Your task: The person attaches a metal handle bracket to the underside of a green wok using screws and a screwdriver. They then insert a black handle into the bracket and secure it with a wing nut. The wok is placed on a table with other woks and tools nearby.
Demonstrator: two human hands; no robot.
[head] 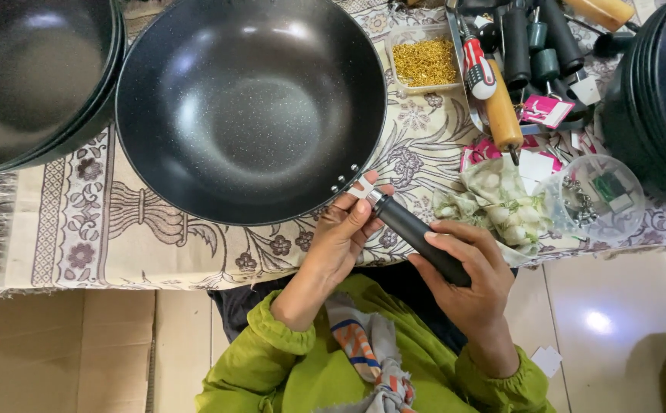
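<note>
A large black speckled wok (249,115) rests on a patterned cloth. A black handle (417,233) with a metal end meets the wok's rim by the rivets. My left hand (341,237) pinches that metal end right at the rim. The fingers of my right hand (463,271) wrap around the handle's lower part. Both arms are in green sleeves.
Stacks of black woks stand at the far left (35,76) and far right (662,84). Behind the hands are a small tray of golden screws (425,61), screwdrivers (493,92), spare black handles (516,38), a clear tub of parts (601,195) and a floral rag (493,203). Cardboard (58,352) lies below.
</note>
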